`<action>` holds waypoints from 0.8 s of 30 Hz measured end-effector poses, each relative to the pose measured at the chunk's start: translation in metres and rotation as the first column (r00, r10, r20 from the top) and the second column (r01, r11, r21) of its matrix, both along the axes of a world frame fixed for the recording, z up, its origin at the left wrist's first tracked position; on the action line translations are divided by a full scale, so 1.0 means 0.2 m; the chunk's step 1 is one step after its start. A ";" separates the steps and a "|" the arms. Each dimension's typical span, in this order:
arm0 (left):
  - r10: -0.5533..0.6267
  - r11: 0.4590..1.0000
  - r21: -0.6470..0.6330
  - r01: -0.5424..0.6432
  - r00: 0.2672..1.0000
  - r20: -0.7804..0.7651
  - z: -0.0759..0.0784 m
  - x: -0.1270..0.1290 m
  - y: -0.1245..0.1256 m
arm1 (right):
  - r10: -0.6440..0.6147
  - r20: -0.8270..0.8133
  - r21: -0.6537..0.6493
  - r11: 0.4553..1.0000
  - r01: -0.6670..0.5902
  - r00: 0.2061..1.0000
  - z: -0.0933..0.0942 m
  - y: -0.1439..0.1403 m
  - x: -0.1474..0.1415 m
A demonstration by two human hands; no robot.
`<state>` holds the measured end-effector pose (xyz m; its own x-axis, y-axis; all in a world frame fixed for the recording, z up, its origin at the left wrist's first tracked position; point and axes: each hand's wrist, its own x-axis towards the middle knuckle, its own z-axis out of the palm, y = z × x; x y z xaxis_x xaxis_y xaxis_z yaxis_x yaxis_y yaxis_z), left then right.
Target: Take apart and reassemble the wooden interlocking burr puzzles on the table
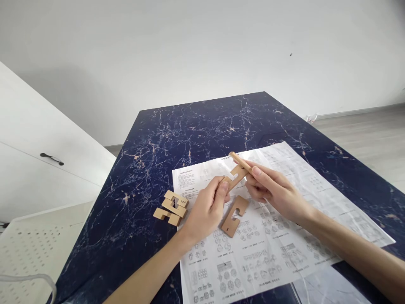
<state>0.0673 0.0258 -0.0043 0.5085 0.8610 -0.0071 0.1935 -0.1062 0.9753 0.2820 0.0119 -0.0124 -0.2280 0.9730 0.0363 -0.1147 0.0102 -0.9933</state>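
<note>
both hands pinch thin notched wooden pieces above the instruction sheet (268, 249): left hand (205, 209) on one (236, 175), right hand (272, 190) on another (241, 161); light, stiff, best gripped at edges.

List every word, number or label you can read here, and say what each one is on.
"3": seems handwritten on the top piece of the wooden puzzle pieces stacked at the sheet's left edge; faint, so not certain.
Instruction sheet: printed headings, text blocks and diagram captions, all too small and blurred to read.
Notched wooden piece held by the left hand and right hand: no marking visible.
Loose notched piece on the sheet: no marking visible.
</note>
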 end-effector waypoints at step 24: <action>0.006 0.999 -0.040 -0.006 1.000 -0.021 0.01 0.00 0.00 | -0.009 0.007 -0.005 1.000 0.009 1.000 0.00 -0.05 -0.06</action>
<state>0.0670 0.0254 -0.0022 0.5027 0.8629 -0.0523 0.2148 -0.0660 0.9744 0.2698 0.0028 -0.0128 -0.2195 0.9751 0.0299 -0.1078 0.0062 -0.9942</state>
